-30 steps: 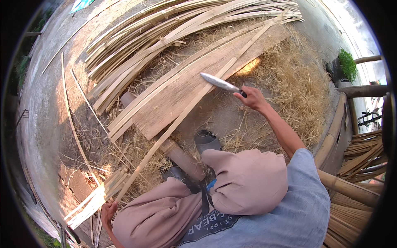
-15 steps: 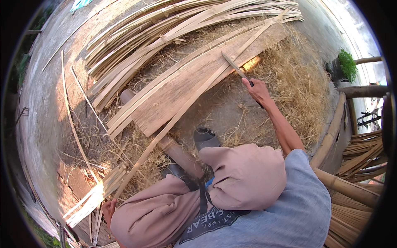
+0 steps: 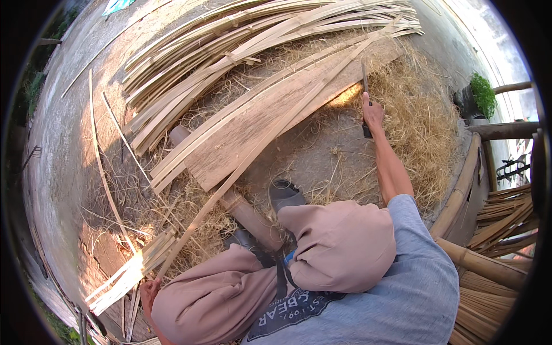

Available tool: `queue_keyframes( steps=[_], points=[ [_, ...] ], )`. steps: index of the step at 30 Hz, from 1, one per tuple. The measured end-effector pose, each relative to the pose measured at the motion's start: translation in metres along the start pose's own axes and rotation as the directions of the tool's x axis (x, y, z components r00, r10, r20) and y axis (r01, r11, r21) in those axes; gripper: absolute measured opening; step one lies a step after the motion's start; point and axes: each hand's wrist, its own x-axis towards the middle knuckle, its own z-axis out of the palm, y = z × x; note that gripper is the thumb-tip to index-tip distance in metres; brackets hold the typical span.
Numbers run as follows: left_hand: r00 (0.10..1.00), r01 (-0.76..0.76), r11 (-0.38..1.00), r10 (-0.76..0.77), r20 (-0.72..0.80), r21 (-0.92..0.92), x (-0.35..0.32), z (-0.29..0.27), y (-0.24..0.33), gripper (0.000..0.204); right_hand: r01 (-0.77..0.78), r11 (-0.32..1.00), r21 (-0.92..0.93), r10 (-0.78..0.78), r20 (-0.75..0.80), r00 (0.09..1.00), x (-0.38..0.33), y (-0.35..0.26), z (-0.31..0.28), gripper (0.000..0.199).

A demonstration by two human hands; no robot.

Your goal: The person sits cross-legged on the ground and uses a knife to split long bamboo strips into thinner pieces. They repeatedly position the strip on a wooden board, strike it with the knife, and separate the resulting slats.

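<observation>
My right hand [image 3: 373,114] is closed around the dark handle of a knife [image 3: 364,77], whose blade points away from me over the right part of a wooden plank [image 3: 241,138]. Across that plank runs a long bamboo strip [image 3: 261,144], slanting from the far right down to my left. At its near end my left hand [image 3: 149,288] grips the strip beside my left knee. The blade stands to the right of the strip, apart from it. Two more narrow strips [image 3: 172,167] lie along the plank's far edge.
Behind the plank lies a large pile of bamboo strips [image 3: 190,63]. Curly shavings [image 3: 420,132] cover the ground on the right. A small bundle of strips [image 3: 132,267] rests near my left hand. Bamboo poles [image 3: 483,264] and a green plant [image 3: 483,95] stand at the right.
My right hand has moved up and slightly right with the knife. The blade has swung from across the strip to pointing straight away from me. My left hand stays almost in place.
</observation>
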Motion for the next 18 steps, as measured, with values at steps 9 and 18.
queue_keyframes(
  steps=[9,18],
  points=[
    [0.985,-0.152,0.985,0.158,-0.073,0.087,0.017,0.015,0.076,0.056,0.658,0.747,-0.091,-0.611,0.294,0.735,-0.129,-0.023,0.056,0.070],
    [0.801,-0.535,0.810,0.577,0.162,-0.241,0.070,0.153,0.244,0.045,0.047,0.998,0.045,-0.055,0.196,0.979,-0.078,-0.024,0.027,0.074]
  ],
)
